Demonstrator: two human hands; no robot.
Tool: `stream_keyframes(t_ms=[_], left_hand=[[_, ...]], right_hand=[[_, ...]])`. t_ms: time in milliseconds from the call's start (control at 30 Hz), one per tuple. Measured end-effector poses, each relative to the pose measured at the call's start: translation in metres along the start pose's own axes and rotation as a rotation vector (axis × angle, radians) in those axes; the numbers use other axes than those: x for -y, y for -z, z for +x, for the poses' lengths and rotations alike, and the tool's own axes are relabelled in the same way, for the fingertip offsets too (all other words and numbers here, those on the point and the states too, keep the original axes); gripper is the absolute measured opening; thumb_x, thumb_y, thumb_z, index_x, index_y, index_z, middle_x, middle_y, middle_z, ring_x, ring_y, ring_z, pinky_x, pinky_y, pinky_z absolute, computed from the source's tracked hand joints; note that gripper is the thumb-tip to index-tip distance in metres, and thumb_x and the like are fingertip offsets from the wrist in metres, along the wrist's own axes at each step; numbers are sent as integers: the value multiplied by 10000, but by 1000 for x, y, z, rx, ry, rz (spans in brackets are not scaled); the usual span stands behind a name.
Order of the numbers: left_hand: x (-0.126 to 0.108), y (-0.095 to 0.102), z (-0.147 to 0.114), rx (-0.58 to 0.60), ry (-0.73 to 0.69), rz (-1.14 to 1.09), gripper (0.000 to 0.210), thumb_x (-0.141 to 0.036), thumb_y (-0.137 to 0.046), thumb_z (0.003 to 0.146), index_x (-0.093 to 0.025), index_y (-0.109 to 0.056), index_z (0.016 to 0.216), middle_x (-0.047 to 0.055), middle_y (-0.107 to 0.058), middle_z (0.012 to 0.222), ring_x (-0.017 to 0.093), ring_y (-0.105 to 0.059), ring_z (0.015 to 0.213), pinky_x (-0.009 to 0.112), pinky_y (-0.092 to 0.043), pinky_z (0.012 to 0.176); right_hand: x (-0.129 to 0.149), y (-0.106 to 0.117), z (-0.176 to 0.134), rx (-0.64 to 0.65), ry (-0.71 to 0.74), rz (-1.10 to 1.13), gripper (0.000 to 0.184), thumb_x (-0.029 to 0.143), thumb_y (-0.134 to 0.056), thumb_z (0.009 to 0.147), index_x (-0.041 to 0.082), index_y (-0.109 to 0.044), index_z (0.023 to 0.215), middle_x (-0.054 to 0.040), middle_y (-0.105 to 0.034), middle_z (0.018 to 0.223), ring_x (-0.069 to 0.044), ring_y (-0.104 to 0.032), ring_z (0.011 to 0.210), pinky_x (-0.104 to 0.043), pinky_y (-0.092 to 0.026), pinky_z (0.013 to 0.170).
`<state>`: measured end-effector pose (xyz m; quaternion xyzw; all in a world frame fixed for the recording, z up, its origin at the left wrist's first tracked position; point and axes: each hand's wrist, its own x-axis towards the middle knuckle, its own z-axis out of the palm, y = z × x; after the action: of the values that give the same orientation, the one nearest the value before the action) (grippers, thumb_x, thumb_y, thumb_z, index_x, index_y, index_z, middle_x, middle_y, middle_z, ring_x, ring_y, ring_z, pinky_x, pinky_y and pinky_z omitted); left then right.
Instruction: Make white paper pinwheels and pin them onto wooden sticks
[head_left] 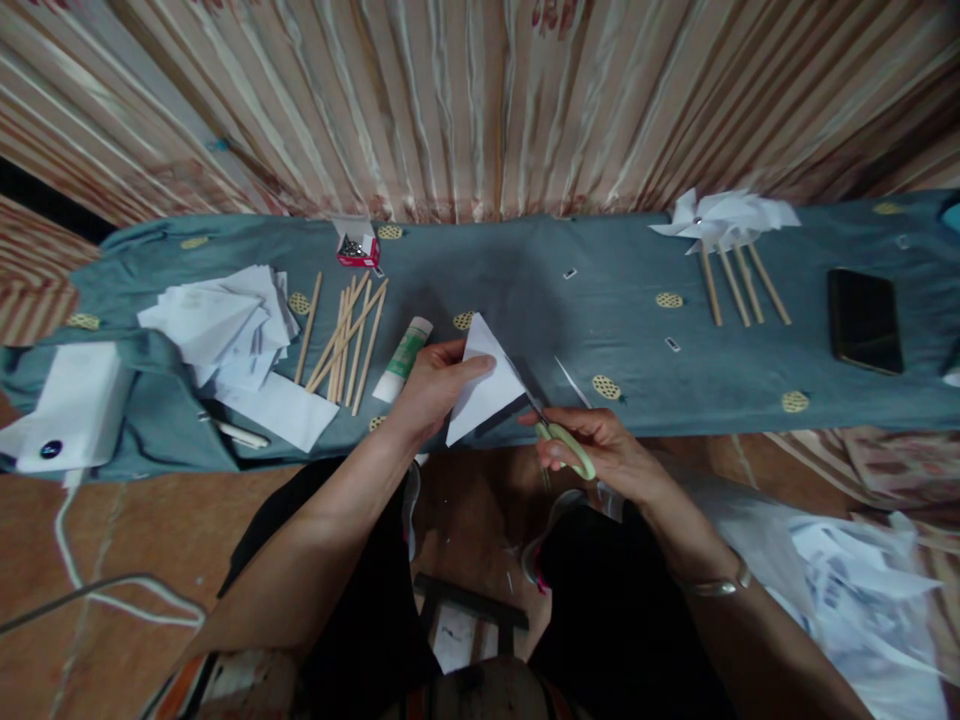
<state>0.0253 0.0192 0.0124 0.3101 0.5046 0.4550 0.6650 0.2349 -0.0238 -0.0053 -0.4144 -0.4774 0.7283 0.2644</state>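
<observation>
My left hand [437, 382] pinches a white triangular piece of folded paper [486, 388], thumb on top, above the front edge of the cloth-covered table. In my right hand [592, 440] is a pair of scissors [568, 447] with pale green handles. Its blades lie at the paper's right corner; whether they are parted I cannot make out. A thin paper strip [574, 383] lies just beyond my right hand. Beside my left hand rests a white and green glue stick [405, 358].
Left of the glue stick lie several wooden sticks [346, 340], a red box of small metal pins [356, 246] and a paper pile [225, 325]. A white device [75, 405] stands far left. Paper pinwheels [731, 225] and a phone [865, 320] lie right. A plastic bag of paper [847, 590] is below.
</observation>
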Motion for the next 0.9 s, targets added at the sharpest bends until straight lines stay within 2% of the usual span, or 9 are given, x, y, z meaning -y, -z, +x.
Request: stream_keyframes(t_ms=[200,367,567,767,900], left_hand=[[3,-2,-1,19,25,6,223,-255,-770,540,-131,-727,719,28,-696,635,131,-580,521,226,-401,494],[2,-3,-1,15,31,8,250,-261,-770,535,-119,-716,735,25,-694,640,127,-584,527,221,-412,507],[6,-4,-2,86,81,32,263,-291,-765,561,-120,-712,753,25,-694,647,125,-585,522,220,-409,497],[9,-6,0,87,79,27,255,-283,-766,561,-116,-711,745,19,-687,627,116,-579,508,209,-393,482],[11,-12,0,111,126,26,245,-267,-771,552,-114,-715,735,19,-691,630,118,-582,502,217,-407,491]], right_hand=[[-1,-1,1,-22,7,-9,459,447,-763,716,188,-697,1089,8,-656,673,-79,-557,578,-197,-465,540],[-2,-1,1,-23,-9,6,441,427,-780,701,189,-707,1065,9,-657,666,-83,-576,583,-206,-486,566],[-2,0,0,-37,-8,22,411,423,-788,689,204,-712,1028,11,-669,674,-78,-569,582,-195,-472,553],[1,0,-2,-37,-24,19,403,442,-776,695,191,-695,999,25,-642,637,-73,-555,550,-196,-464,543],[0,3,-3,-32,13,-32,324,459,-757,713,175,-681,850,17,-629,662,-71,-531,565,-188,-432,530]])
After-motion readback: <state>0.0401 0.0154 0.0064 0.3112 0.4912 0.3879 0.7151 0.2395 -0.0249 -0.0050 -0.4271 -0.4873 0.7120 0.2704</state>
